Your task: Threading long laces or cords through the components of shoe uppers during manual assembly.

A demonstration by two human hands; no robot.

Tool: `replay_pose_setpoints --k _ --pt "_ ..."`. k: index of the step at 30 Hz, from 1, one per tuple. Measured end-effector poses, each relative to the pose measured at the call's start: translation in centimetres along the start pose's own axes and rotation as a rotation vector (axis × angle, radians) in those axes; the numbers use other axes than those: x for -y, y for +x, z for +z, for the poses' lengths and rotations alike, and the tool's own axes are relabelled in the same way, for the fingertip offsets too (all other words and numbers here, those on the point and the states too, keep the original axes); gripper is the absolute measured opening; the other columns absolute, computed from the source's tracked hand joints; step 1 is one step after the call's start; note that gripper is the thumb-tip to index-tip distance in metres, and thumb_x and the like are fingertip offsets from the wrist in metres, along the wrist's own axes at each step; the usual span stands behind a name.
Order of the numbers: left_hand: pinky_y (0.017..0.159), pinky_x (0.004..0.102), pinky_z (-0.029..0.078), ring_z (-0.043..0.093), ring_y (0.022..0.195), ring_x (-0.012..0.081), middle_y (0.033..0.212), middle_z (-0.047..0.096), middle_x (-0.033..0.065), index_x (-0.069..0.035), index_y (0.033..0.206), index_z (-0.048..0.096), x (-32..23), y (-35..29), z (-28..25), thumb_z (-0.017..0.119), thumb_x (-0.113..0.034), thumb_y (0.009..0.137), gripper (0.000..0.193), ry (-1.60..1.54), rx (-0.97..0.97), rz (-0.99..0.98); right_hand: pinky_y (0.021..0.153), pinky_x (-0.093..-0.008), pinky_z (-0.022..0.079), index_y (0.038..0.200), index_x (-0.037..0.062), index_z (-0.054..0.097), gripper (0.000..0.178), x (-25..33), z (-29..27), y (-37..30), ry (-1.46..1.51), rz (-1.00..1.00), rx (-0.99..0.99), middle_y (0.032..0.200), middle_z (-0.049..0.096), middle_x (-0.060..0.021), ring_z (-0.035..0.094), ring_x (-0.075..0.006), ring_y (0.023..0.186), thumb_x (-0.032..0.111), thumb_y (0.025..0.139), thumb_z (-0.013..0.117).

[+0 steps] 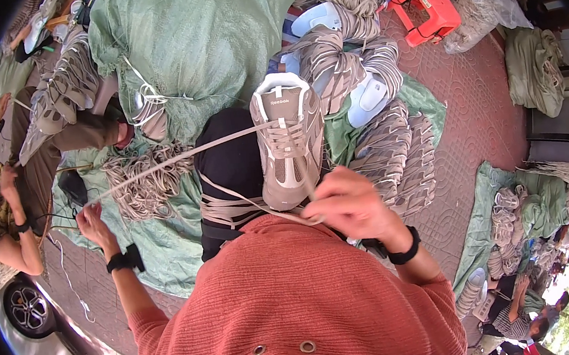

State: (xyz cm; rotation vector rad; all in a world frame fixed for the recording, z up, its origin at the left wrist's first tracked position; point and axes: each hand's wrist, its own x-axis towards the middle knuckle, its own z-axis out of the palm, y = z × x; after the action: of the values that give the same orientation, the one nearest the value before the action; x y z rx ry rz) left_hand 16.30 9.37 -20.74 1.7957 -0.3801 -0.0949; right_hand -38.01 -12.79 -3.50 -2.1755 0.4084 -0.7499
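A taupe and grey sneaker upper (293, 156) with a white-edged collar rests on my lap, its collar pointing away from me. A flat taupe shoelace (185, 154) runs taut from its upper eyelets out to the left. Its far end is pinched in my left hand (96, 228). My right hand (353, 201), slightly blurred, is closed at the toe end of the shoe on a lace that comes down from the lacing. More laces (229, 211) are looped around my left thigh in black trousers.
A big green woven sack (194, 41) stands ahead. A heap of laces (150, 185) lies left on a green sheet. Stacked shoe uppers (396, 155) and a red plastic stool (427, 13) are right. Another person's arm (20, 240) is at far left, near a parked car (38, 342).
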Motion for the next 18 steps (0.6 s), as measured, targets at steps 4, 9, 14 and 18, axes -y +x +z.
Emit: replay_pose_setpoints --k 4,9,14,18 --pt "0.079 0.0292 0.051 0.060 0.075 0.0192 0.077 0.058 0.0105 0.001 0.084 0.054 1.3 -1.3 4.8 0.036 -0.007 0.087 0.019 -0.711 -0.067 -0.562 0.064 -0.0261 0.044 0.087 0.0060 0.062 0.019 -0.3 -5.0 -3.6 0.657 0.395 -0.864 0.076 0.058 -0.0008 0.052 -0.0118 0.068 0.024 0.089 0.058" --pt "0.055 0.0227 0.037 0.043 0.058 0.0139 0.064 0.043 0.0037 -0.007 0.069 0.041 7.0 4.1 5.7 0.037 -0.001 0.082 0.015 -1.110 0.025 -0.868 0.059 -0.0230 0.037 0.096 0.0054 0.060 0.020 -8.6 -15.1 -14.0 0.988 0.495 -1.204 0.069 0.053 0.0020 0.041 -0.0077 0.059 0.024 0.093 0.052" --pt "0.050 0.0206 0.031 0.039 0.057 0.0092 0.067 0.040 -0.0009 -0.009 0.078 0.040 -4.3 -2.7 14.4 0.045 0.001 0.086 0.014 -0.884 0.402 -0.806 0.061 -0.0239 0.039 0.101 0.0097 0.063 0.021 -15.6 -16.3 -27.2 1.155 0.749 -1.499 0.074 0.055 0.0017 0.047 -0.0084 0.065 0.026 0.092 0.053" --pt "0.076 0.0248 0.049 0.062 0.082 0.0147 0.095 0.065 0.0102 0.003 0.116 0.054 -13.0 -11.6 20.3 0.053 -0.001 0.087 0.030 -0.424 0.689 -0.468 0.065 -0.0265 0.046 0.094 0.0072 0.061 0.018 -19.2 -14.9 -25.9 1.022 0.965 -1.918 0.074 0.054 0.0005 0.050 -0.0135 0.064 0.023 0.092 0.053"
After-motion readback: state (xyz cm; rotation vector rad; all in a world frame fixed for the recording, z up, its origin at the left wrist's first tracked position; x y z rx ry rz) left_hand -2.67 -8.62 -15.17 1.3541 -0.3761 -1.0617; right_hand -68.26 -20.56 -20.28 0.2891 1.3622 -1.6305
